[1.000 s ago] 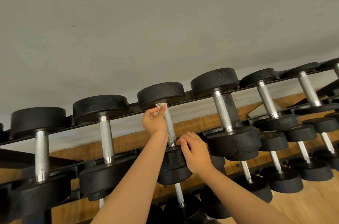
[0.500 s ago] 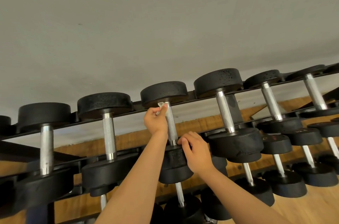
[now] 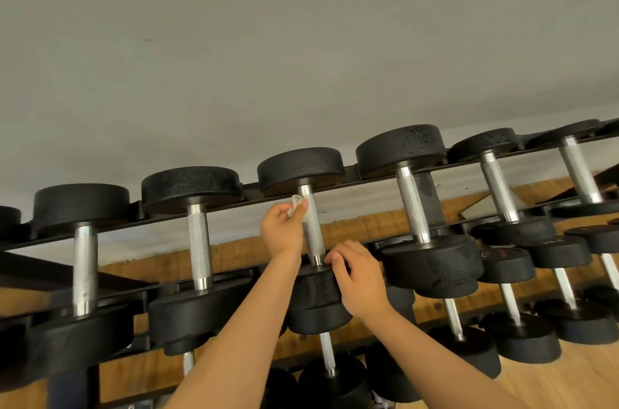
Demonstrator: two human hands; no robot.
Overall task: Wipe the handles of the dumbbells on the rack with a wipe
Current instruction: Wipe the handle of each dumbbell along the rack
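- On the rack's top rail, six dumbbells show their handles; one wipe; two hands
- Since half a second ago the wipe has slid slightly down the handle and looks more bunched; the right grip has not moved
- The left grip pinches the wipe between thumb and fingers, against the handle's left side just below the far head
- The right grip curls over the near head of that dumbbell
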